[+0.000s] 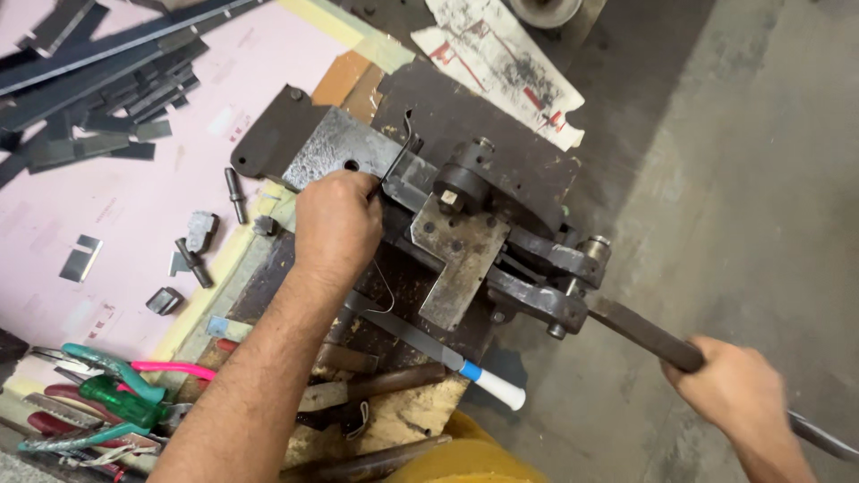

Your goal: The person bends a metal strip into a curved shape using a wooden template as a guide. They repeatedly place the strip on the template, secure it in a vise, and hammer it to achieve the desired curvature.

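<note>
The left hand point(338, 224) is closed, fingertips hidden, pinching a thin bent wire point(394, 165) at the bending machine point(465, 233); what the wire sits in cannot be made out. The right hand point(729, 385) is wrapped around the lever point(644, 338), whose far end runs out of view. Bare floor point(743, 179) lies above the right hand. The lever's long axis runs from the machine down toward that hand.

Lever point(644, 335) end cut by right edge; left hand point(338, 224) fingers hidden underneath.
</note>
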